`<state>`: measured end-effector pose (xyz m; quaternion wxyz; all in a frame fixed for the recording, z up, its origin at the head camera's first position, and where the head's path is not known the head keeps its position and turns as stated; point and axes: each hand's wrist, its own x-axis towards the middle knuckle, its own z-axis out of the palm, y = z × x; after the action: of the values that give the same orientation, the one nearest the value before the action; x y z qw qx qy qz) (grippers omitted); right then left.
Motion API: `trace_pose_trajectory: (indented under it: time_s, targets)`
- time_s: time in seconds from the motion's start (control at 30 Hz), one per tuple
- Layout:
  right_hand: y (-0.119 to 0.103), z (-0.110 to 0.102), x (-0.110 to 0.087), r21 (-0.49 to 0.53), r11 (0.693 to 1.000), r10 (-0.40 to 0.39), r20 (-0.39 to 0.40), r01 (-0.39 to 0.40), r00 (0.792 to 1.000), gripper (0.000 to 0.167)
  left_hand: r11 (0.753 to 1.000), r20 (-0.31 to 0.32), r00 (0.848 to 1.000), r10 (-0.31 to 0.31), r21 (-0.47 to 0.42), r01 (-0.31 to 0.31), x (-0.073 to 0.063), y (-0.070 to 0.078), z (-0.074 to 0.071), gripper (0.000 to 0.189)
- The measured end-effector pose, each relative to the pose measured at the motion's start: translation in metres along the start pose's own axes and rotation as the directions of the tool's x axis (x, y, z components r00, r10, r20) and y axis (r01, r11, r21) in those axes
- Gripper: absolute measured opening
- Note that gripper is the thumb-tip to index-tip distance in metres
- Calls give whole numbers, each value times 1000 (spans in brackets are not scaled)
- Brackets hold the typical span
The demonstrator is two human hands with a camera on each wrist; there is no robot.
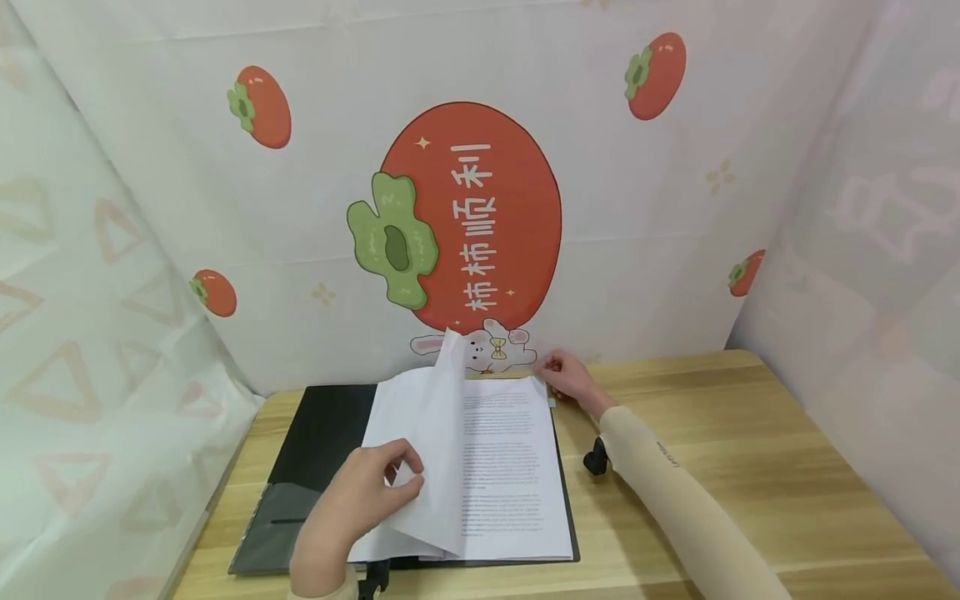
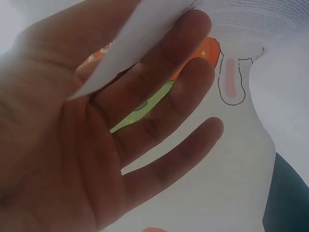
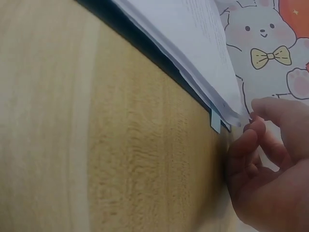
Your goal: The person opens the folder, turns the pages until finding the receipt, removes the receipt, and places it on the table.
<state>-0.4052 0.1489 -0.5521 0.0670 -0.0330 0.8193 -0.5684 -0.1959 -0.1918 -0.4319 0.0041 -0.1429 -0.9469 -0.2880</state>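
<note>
A black folder [image 1: 330,425] lies spread on the table, holding a stack of printed sheets [image 1: 502,475]. One loose page [image 1: 438,492] stands half turned over the middle, its upper end sticking up. My left hand [image 1: 367,492] is at this page's left side; in the left wrist view the paper [image 2: 145,38] runs between thumb and index finger, the other fingers spread. At the stack's top right corner, my right hand [image 1: 566,379] has thumb and index finger together on the corner tip. The right wrist view shows those fingertips [image 3: 258,108] right at the sheets' corner.
A small pale tab [image 3: 216,121] sticks out from the folder's edge near the right hand. The wooden table [image 1: 712,433] extends to the right. Behind it hangs a white cloth [image 1: 600,208] printed with persimmons and a rabbit.
</note>
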Motion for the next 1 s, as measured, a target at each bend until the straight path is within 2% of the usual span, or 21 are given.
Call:
trace_pose_trajectory:
  time_s: [0.17, 0.33, 0.57, 0.7, 0.8, 1.0]
  targets:
    - [6, 0, 0, -5, 1000, 11, -27, -11, 1000, 20, 999, 6, 999, -52, -12, 52, -3, -4, -7, 21]
    - [11, -3, -2, 15, 1000, 24, -42, -24, 999, 22, 987, -7, 987, -160, 1, 160, -6, -14, -12, 21]
    - [15, -1, -3, 69, 998, -6, -27, 8, 1000, 21, 942, 54, 940, -337, 33, 335, -7, -39, -7, 22]
    - [17, 1, -4, 78, 997, -9, -31, 12, 999, 22, 923, 114, 917, -382, 13, 383, -6, -57, 1, 24]
    - [18, 2, -6, 68, 998, 2, -32, 0, 999, 23, 912, 158, 900, -406, 6, 410, -7, -66, 5, 27]
    - [17, 1, -3, 76, 997, -2, -31, 4, 1000, 21, 885, 183, 868, -461, 18, 466, -6, -79, 9, 35]
